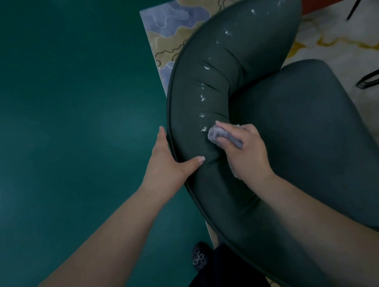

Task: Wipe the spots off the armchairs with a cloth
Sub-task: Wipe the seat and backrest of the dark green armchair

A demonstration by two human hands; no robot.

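Teal floor (53,110), patterned rug (171,17); cloth (215,135) on armchair (311,143).

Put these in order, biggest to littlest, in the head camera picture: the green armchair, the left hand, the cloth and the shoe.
1. green armchair
2. left hand
3. cloth and shoe: these look about alike, and both are partly hidden, so I can't rank them.

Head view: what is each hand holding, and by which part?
Right hand grips the bunched cloth around its middle, one end poking past the fingers. Left hand only braces the armchair's outer rim, thumb on top.
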